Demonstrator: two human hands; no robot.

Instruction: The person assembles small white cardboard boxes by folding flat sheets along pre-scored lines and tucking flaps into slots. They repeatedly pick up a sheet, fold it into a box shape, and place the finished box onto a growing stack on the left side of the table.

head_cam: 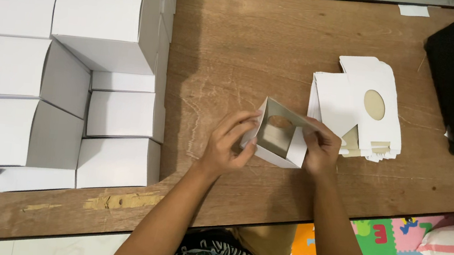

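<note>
Both hands, left point(229, 143) and right point(318, 148), fingers closed around half-folded white box point(278, 141).

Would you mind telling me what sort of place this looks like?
Probably a home workspace for folding boxes: a wooden table with stacked white boxes, a pile of flat box blanks, and a colourful foam play mat on the floor.
</note>
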